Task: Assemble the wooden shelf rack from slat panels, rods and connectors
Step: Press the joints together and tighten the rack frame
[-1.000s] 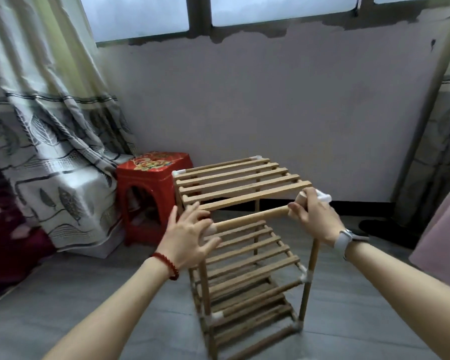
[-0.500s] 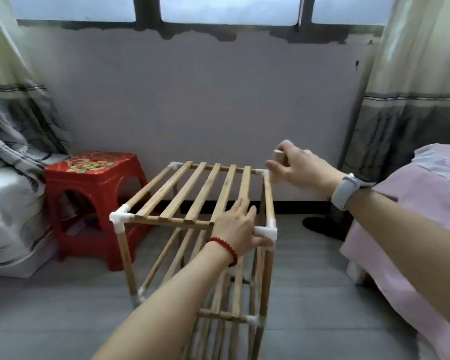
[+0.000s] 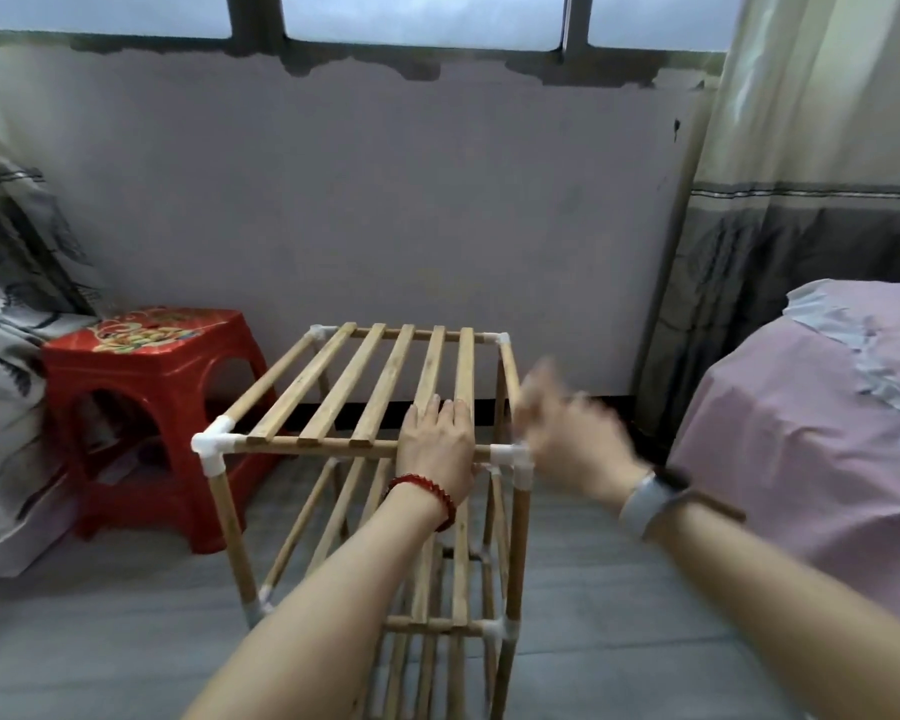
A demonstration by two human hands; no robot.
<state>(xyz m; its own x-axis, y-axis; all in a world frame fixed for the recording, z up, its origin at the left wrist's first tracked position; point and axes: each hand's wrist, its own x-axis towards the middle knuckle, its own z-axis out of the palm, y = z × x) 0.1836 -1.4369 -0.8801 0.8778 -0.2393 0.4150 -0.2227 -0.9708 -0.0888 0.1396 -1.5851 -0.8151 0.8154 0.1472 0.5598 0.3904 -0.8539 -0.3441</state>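
Observation:
The wooden shelf rack (image 3: 333,392) stands upright on the grey floor, with several slat shelves, vertical rods and white corner connectors (image 3: 214,445). My left hand (image 3: 437,439) lies flat with straight fingers on the near right part of the top slat panel. My right hand (image 3: 567,428) is blurred by motion, just right of the top front-right connector (image 3: 510,457); I cannot tell whether it touches the rack or how its fingers lie. A smartwatch sits on the right wrist, a red bead bracelet on the left.
A red plastic stool (image 3: 152,407) stands left of the rack. A bed with a pink cover (image 3: 811,418) is close on the right. Patterned curtains hang at both sides, with a wall and window behind.
The view has swung round to the rack's short side. My left hand has flattened on the top slats. My right hand left the far right corner and came back near the front-right connector.

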